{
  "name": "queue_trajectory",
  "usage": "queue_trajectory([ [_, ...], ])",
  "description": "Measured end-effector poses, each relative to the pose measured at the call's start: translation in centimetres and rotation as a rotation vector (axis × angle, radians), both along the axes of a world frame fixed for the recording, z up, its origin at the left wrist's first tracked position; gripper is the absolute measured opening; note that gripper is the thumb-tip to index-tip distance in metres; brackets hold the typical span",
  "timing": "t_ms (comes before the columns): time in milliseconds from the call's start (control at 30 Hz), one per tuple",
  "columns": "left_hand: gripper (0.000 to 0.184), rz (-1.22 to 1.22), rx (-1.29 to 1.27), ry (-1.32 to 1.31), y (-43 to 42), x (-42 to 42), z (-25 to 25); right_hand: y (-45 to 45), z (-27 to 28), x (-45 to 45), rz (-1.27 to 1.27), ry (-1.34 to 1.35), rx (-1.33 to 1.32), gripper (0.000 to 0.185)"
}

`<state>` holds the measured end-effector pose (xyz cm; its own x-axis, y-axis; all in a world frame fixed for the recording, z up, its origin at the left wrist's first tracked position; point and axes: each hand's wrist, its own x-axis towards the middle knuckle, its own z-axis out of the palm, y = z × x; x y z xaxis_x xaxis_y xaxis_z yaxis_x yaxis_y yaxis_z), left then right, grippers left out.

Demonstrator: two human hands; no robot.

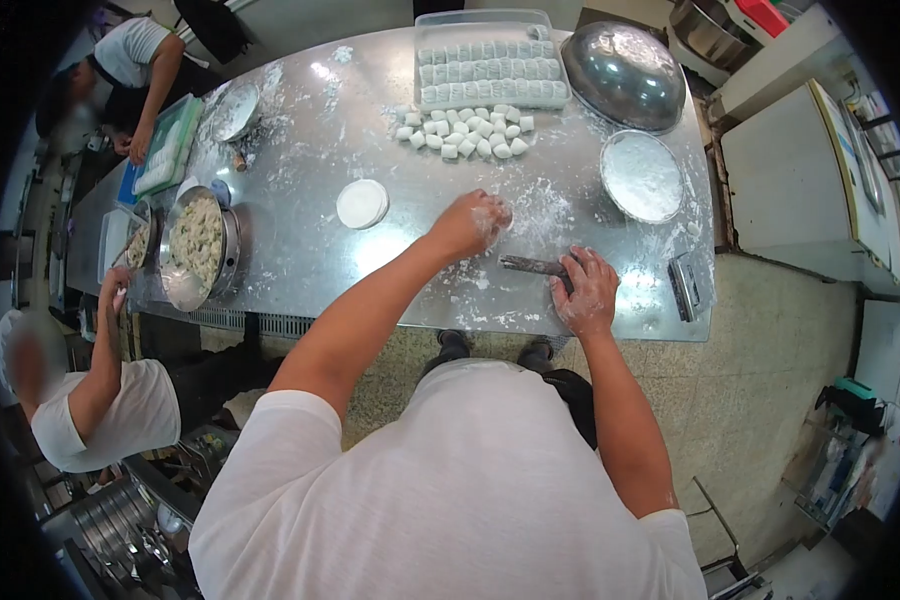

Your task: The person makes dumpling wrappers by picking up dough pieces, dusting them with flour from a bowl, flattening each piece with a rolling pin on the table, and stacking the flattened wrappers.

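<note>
My left hand (pixel 473 222) is over the floured steel table (pixel 300 130), its fingers curled together and dusted white; what they hold, if anything, is hidden. My right hand (pixel 585 290) grips one end of a short dark rolling pin (pixel 535 265), which points left towards the space below my left hand. To the left lies a small stack of round white dough wrappers (pixel 362 204). Several small white dough pieces (pixel 467 132) are grouped beyond my hands, in front of a clear plastic container (pixel 492 97) holding rows of white pieces.
At right are a bowl of flour (pixel 641 176), an upturned metal bowl (pixel 625 77) and a metal scraper (pixel 684 287). A filling bowl (pixel 197 247) stands left, near a co-worker (pixel 110 400). Another person (pixel 135 60) is by a green tray (pixel 170 145) at the far left.
</note>
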<state>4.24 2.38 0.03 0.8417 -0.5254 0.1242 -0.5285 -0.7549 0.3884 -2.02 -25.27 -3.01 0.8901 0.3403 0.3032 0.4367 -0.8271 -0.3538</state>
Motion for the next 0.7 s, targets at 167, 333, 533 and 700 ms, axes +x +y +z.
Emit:
queue_trajectory([
  [167,0.020,0.441,-0.614,0.587,-2.6,-1.5,2.2,-1.0,0.3,-1.4,0.040,0.061,0.005,0.037],
  [333,0.031,0.298,-0.209,0.486,-3.6,-3.6,-0.3,-0.4,1.3,-2.6,0.115,0.148,-0.185,0.060],
  [533,0.029,0.357,-0.208,0.358,-3.8,-3.5,-1.0,5.6,1.3,7.3,-0.032,0.157,-0.411,0.067],
  [700,0.026,0.291,-0.164,0.363,-3.3,-2.0,-0.4,5.5,1.6,7.4,-0.030,0.095,-0.302,0.067],
])
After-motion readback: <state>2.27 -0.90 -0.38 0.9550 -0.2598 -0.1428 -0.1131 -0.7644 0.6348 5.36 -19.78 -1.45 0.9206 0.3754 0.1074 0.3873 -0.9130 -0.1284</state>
